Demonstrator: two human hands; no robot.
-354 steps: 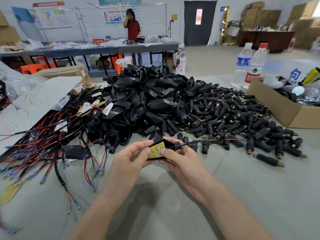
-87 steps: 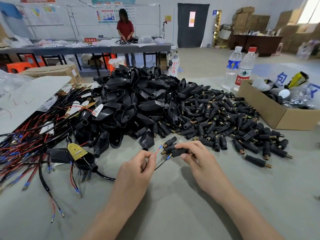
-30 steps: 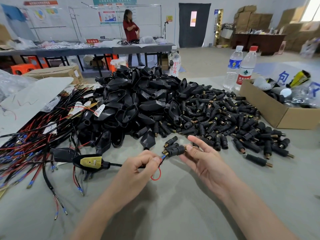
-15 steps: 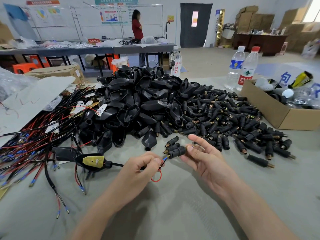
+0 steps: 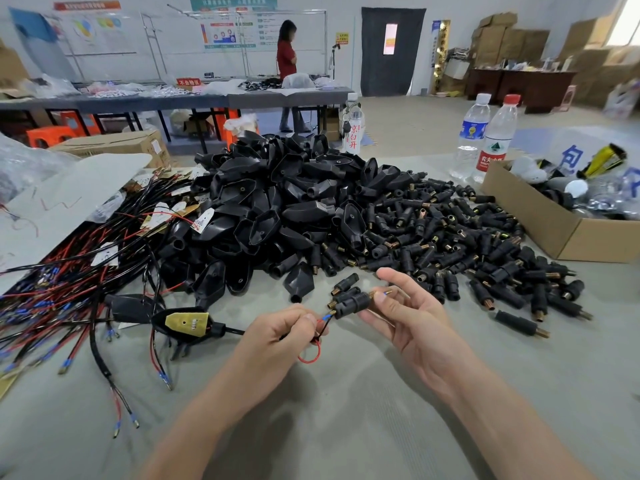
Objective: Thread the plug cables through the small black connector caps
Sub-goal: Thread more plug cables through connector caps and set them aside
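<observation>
Grey tabletop [image 5: 381,420]: connector cap [image 5: 353,301] in pinching right grip [image 5: 412,323], wire [image 5: 324,323] in pinching left grip [image 5: 280,336]

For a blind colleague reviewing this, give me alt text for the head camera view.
The left hand pinches a black wire at the mouth of a small connector cap held by the right hand. Behind them, a pile of black caps and plug housings lies on the grey table.

2 water bottles [image 5: 485,136], cardboard box [image 5: 540,216], distant person [image 5: 286,57]
</observation>
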